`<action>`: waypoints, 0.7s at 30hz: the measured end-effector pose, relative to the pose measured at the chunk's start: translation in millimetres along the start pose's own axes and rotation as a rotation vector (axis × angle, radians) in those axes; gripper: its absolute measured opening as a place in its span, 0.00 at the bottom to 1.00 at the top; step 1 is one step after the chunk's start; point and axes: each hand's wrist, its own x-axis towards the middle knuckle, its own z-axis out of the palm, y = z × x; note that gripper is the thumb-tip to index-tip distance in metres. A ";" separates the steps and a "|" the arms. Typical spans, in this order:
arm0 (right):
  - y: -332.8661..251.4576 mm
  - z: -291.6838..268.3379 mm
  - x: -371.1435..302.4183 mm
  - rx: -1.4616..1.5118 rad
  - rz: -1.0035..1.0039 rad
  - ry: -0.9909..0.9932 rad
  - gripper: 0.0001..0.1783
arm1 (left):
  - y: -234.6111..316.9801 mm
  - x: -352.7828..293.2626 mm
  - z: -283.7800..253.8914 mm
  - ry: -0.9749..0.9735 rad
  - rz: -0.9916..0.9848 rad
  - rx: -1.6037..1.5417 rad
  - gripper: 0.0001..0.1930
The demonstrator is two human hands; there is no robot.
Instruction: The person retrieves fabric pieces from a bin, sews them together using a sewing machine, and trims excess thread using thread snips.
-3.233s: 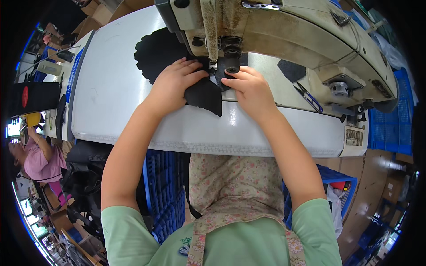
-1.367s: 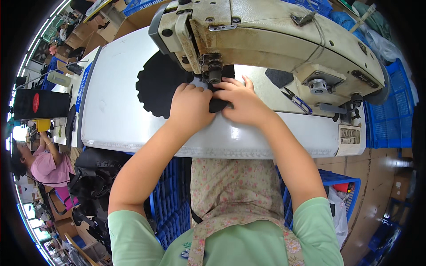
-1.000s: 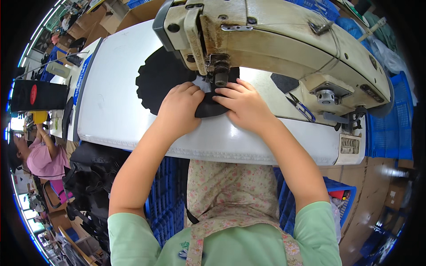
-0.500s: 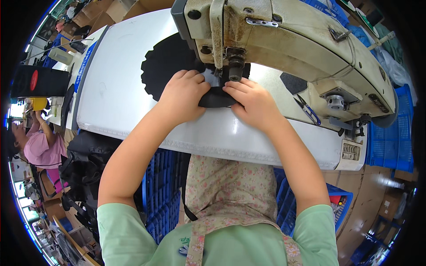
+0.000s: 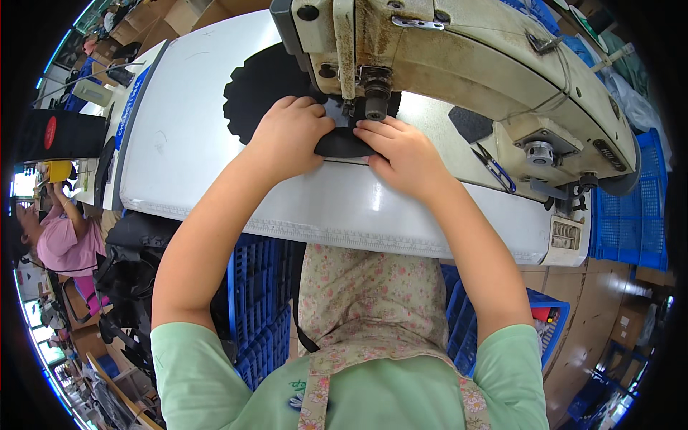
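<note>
A cream industrial sewing machine (image 5: 466, 64) stands on a white table (image 5: 186, 143). Under its needle foot (image 5: 374, 107) lies a small black fabric piece (image 5: 342, 145). My left hand (image 5: 290, 140) presses flat on the piece's left side, fingers curled at the foot. My right hand (image 5: 398, 154) pins its right side, fingertips close to the needle. A stack of black scalloped fabric pieces (image 5: 265, 93) lies just beyond my left hand. Part of the small piece is hidden under both hands.
Blue-handled thread snips (image 5: 494, 166) and a black patch (image 5: 469, 123) lie on the machine bed at right. Blue plastic crates (image 5: 631, 215) stand right and below the table. A person in pink (image 5: 61, 233) sits at far left beside black bags (image 5: 132, 265).
Both hands have stayed pressed on the black piece at the needle, turning and feeding it slightly; earlier the piece hung lower over the table's front. The view has shifted a little.
</note>
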 end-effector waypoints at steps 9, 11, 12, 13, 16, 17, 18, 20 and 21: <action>4.3 0.8 3.5 0.047 0.033 -0.005 0.20 | -8.8 7.5 -2.3 -0.021 -0.028 0.009 0.21; 4.8 2.2 4.3 0.058 0.049 -0.011 0.20 | -10.9 8.9 -1.9 0.002 -0.022 0.021 0.21; 5.6 2.5 4.7 0.066 0.066 -0.017 0.20 | -11.7 10.0 -1.5 0.027 -0.013 0.032 0.21; 6.5 2.6 5.2 0.065 0.069 -0.016 0.20 | -11.8 10.6 -1.5 0.027 -0.009 0.031 0.21; 9.8 3.9 7.2 0.071 0.074 -0.032 0.21 | -12.6 12.1 -1.6 0.060 -0.017 0.058 0.21; 11.7 6.4 7.4 0.080 0.051 0.006 0.22 | -14.0 13.0 -0.1 0.085 -0.008 0.074 0.21; 13.1 8.0 7.9 0.090 0.028 0.043 0.23 | -14.2 13.7 0.4 0.110 -0.001 0.089 0.21; 15.6 9.8 8.9 0.120 0.051 0.029 0.23 | -12.7 14.0 1.0 0.110 -0.014 0.103 0.19; 16.3 10.1 9.5 0.149 0.072 0.015 0.23 | -11.7 14.4 0.7 0.111 -0.027 0.117 0.17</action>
